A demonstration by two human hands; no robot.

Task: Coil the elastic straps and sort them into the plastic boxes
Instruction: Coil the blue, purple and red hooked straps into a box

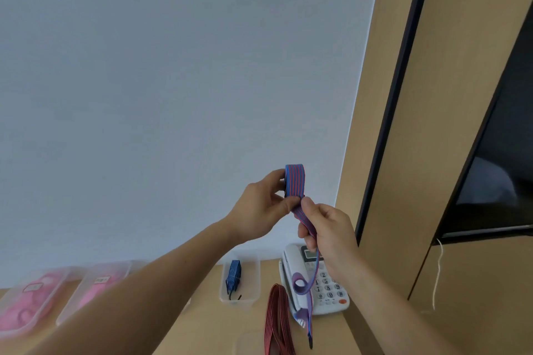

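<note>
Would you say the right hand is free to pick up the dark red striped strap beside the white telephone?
Probably not yet: the right hand pinches the blue-and-red striped elastic strap that the left hand also holds. Otherwise the way to the dark red striped strap looks open.

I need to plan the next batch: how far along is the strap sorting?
Done: one blue coiled strap lies in a clear box. In hand: the left hand holds the started coil of a blue-red strap, the right hand pinches its hanging tail. Left: the red strap lies loose on the table.
</note>
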